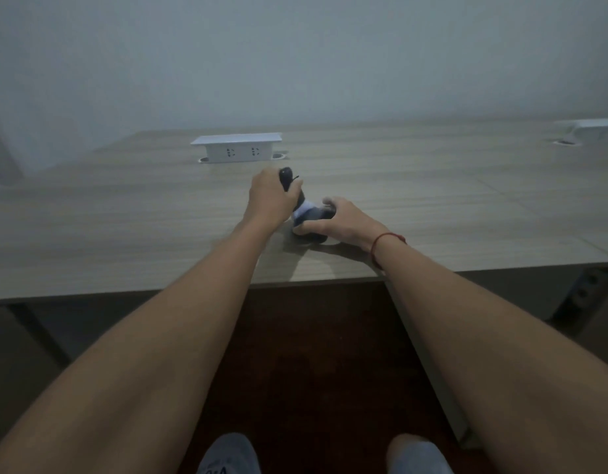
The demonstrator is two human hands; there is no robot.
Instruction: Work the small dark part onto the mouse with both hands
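Both my hands meet over a small dark object with a white middle part [304, 211] on the wooden table [124, 234]. My left hand [270, 196] is curled round its upper dark end, which pokes out above my knuckles. My right hand [343, 222] grips the lower dark end close to the tabletop; a red string circles that wrist. What the object is I cannot tell; it is blurred and mostly hidden by my fingers.
A white socket box [237, 147] stands on the table behind my hands. Another white box [596, 126] sits at the far right edge. The table's front edge runs just below my wrists. Dark red floor and my two shoes [229, 456] lie below.
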